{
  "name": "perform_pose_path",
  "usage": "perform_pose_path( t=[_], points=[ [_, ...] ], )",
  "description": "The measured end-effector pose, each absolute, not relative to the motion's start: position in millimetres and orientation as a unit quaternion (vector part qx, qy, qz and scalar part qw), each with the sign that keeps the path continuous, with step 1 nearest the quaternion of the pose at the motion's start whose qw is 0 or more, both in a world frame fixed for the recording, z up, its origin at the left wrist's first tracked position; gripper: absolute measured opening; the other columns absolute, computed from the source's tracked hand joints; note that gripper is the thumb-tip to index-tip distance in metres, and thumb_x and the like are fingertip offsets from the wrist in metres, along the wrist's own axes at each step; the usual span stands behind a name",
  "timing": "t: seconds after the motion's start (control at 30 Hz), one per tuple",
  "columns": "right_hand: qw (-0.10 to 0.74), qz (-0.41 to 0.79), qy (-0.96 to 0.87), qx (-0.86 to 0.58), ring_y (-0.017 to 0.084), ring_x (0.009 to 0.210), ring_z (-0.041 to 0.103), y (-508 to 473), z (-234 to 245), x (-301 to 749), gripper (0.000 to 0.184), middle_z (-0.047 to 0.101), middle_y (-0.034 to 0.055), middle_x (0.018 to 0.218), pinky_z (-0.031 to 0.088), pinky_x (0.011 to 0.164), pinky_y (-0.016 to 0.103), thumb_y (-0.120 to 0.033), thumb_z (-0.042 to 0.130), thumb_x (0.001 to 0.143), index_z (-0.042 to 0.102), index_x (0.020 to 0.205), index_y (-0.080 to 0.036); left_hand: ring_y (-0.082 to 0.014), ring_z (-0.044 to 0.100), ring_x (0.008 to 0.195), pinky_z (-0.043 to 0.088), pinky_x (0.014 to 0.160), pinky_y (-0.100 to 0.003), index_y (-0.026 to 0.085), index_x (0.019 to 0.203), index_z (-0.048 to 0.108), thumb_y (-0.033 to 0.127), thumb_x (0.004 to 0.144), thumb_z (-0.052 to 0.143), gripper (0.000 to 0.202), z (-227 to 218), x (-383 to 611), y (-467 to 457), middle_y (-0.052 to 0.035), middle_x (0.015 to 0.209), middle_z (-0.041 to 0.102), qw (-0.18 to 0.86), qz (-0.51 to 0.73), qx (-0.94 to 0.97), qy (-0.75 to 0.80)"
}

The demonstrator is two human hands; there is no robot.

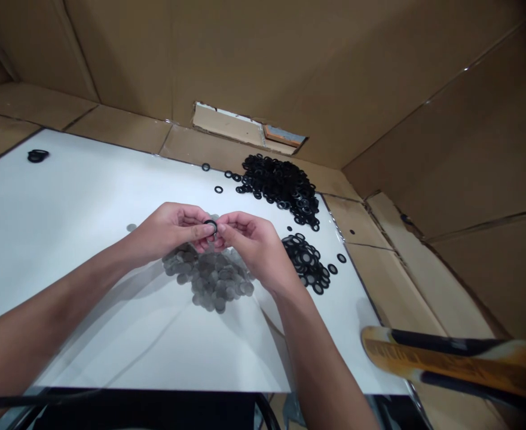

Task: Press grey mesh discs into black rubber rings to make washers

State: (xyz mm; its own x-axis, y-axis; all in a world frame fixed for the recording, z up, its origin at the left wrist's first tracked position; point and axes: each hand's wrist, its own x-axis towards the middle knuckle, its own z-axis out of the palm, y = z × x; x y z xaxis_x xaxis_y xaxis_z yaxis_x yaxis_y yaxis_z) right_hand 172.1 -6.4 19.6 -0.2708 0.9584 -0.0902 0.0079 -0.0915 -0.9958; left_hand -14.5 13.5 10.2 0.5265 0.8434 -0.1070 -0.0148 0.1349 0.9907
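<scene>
Fingertips of both hands meet at a small black ring (210,226), probably rubber. The left hand (168,230) and the right hand (247,245) are curled almost closed, with thumbs and forefingers pinching the rim from opposite sides, leaving the ring's upper arc exposed. Whether anything sits inside the ring cannot be told at this size. This edge grip keeps the ring's centre largely free of the fingers, and working directly above the heaps keeps any slip over the parts. Directly beneath the hands lies a loose heap of gray mesh discs (209,279). Just to the right is a smaller heap of black washers (305,261), and farther off a larger heap of black rings (278,188), with a few strays nearby. No bin or tray holds them; all lie directly on a white board (70,209), which sits within a cardboard enclosure (446,119). A dark rubber piece (37,156) lies near the far left corner, and a blurred orange-and-black object (446,364) intrudes at lower right.
</scene>
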Motion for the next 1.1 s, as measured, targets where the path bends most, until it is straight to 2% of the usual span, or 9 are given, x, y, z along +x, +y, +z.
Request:
perform_pose_path(
  t=[0.3, 0.53, 0.73, 0.97, 1.1],
  points=[
    [0.388, 0.606, -0.533, -0.444, 0.012, 0.066, 0.063, -6.8, 22.1, 172.2, 0.018, 0.067, 0.0004, 0.069, 0.054, 0.069, 0.028, -0.033, 0.071, 0.083, 0.067, 0.081, -0.015, -0.0123, 0.065, 0.07, 0.054, 0.068, -0.023, 0.014, 0.08, 0.071, 0.038, 0.084, 0.074, 0.025, 13.1, -14.1, 13.3, -0.0032, 0.078, 0.072, 0.656, 0.312, 0.588, 0.357],
    [0.369, 0.632, -0.519, -0.441, 0.012, 0.066, 0.063, -7.5, 23.3, 173.4, 0.017, 0.068, 0.001, 0.068, 0.054, 0.069, 0.027, -0.031, 0.071, 0.083, 0.068, 0.079, -0.015, -0.014, 0.065, 0.072, 0.052, 0.068, -0.025, 0.015, 0.083, 0.071, 0.036, 0.086, 0.072, 0.022, 8.7, -17.6, 14.0, -0.0049, 0.082, 0.073, 0.64, 0.297, 0.615, 0.352],
    [0.34, 0.641, -0.53, -0.439, 0.013, 0.066, 0.063, -8.2, 26.1, 174.7, 0.016, 0.068, 0.0005, 0.068, 0.053, 0.07, 0.028, -0.031, 0.07, 0.082, 0.067, 0.079, -0.016, -0.014, 0.063, 0.066, 0.05, 0.063, -0.024, 0.017, 0.08, 0.071, 0.03, 0.088, 0.067, 0.016, 6.3, -20.7, 15.3, -0.0017, 0.07, 0.069, 0.603, 0.282, 0.65, 0.367],
    [0.287, 0.539, -0.607, -0.509, 0.015, 0.066, 0.061, -9.5, 21.8, 174.3, 0.009, 0.065, 0.0004, 0.07, 0.047, 0.063, 0.027, -0.025, 0.062, 0.082, 0.063, 0.077, -0.018, -0.0127, 0.06, 0.062, 0.046, 0.057, -0.022, 0.017, 0.075, 0.07, 0.028, 0.084, 0.067, 0.014, 8.5, -18.3, 13.3, -0.0009, 0.066, 0.067, 0.581, 0.261, 0.664, 0.393],
    [0.293, 0.523, -0.622, -0.503, 0.014, 0.063, 0.058, -10.6, 16.4, 174.3, 0.008, 0.061, -0.0022, 0.066, 0.043, 0.059, 0.025, -0.023, 0.058, 0.082, 0.06, 0.076, -0.02, -0.013, 0.06, 0.062, 0.046, 0.056, -0.022, 0.017, 0.076, 0.071, 0.031, 0.085, 0.068, 0.017, 9.1, -20.6, 13.2, -0.0016, 0.066, 0.067, 0.588, 0.257, 0.665, 0.382]
  ],
)
